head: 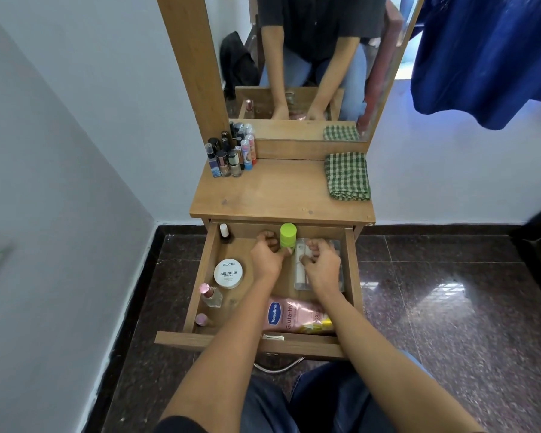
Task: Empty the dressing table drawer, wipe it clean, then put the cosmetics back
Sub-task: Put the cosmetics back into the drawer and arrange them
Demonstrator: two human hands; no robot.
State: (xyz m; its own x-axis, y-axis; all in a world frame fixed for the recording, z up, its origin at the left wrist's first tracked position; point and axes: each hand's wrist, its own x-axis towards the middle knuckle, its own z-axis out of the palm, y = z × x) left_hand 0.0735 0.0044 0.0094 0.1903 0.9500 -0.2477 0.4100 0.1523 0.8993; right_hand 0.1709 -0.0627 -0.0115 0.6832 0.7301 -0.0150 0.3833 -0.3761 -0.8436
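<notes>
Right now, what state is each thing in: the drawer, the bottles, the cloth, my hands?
drawer: pulled open, cosmetics inside
left hand: grips green-capped bottle
right hand: fingers curled on clear case
green-capped bottle: upright, capped
clear case: lying flat in drawer
Vaseline pouch: lying flat
nail polish jar: lid on
checked cloth: folded, on tabletop

Home bedroom, mirrored dressing table (281,195), cosmetics (230,156)

head view, looking down, close above drawer (200,273)
</notes>
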